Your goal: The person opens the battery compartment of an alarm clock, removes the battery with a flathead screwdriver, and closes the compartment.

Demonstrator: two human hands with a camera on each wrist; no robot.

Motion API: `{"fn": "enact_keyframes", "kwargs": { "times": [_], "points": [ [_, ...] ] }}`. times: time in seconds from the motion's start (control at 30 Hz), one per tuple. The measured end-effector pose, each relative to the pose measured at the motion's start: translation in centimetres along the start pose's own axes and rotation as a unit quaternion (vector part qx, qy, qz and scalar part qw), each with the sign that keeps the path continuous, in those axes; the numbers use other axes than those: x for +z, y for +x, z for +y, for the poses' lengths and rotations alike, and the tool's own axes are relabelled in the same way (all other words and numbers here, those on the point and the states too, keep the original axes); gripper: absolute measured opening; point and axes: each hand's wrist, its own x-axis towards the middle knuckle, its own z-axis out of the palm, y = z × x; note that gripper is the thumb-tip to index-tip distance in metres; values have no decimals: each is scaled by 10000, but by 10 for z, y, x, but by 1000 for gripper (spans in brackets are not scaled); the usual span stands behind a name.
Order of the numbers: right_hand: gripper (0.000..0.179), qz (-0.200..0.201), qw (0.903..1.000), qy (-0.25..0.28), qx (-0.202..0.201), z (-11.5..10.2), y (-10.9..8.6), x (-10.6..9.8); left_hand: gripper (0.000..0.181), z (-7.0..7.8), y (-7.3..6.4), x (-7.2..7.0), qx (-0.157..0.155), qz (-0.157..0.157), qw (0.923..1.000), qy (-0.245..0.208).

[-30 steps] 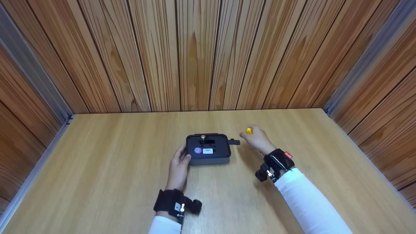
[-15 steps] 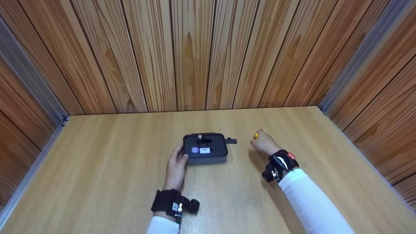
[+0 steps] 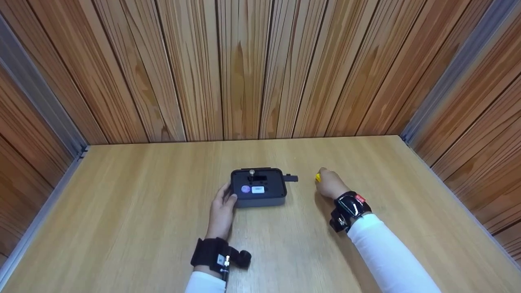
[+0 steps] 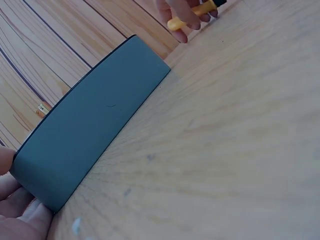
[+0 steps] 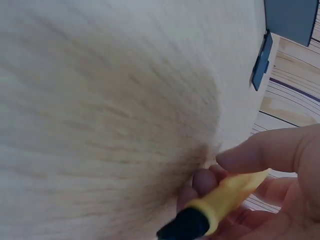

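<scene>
White cloth covers both my forearms, the sleeves [image 3: 392, 252] lying at four and seven o'clock in my sight, each ending just short of a black wrist strap [image 3: 211, 252]. Past the nearer strap, my left hand [image 3: 222, 209] grips the dark case [image 3: 260, 200] at its eight o'clock corner, thumb by the upper edge, fingers at the end wall. The case lies flat on the pale wooden table [image 3: 142, 211]. On its recessed top, a white label [image 3: 258, 189] sits towards six o'clock, a round purple sticker [image 3: 246, 189] towards eight, and a small post [image 3: 252, 174] stands at eleven. At the case's three o'clock lies a dark strip [image 3: 291, 178]; whether it touches the case I cannot tell. Farther out at three, my right hand [image 3: 330, 184] holds a yellow tool [image 5: 222, 200] between thumb and curled fingers, its yellow end towards the case, its black end back towards my wrist. I judge the step in hand to be steadying the case while I manage the tool beside it; using the black end there would call for turning it round first, the left grip kept firm. At twelve o'clock, beyond everything, stands the plank wall [image 3: 240, 73].
</scene>
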Motion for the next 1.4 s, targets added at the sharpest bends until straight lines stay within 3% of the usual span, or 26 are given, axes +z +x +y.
{"fn": "enact_keyframes", "kwargs": {
  "times": [0.2, 0.83, 1.4],
  "points": [
    [30, 8, 9995, 245, 174, -3, 3, 3, 54, 0, -1, 0, -49, 31, 10000, 35],
    [29, 310, 9995, -50, 20, -9, 7, 10, 54, 2, -2, 0, -128, 18, 9999, 103],
    [39, 293, 9993, 47, 212, -13, 6, 12, 54, 4, -4, 0, -171, -94, 9998, -16]
  ]
}}
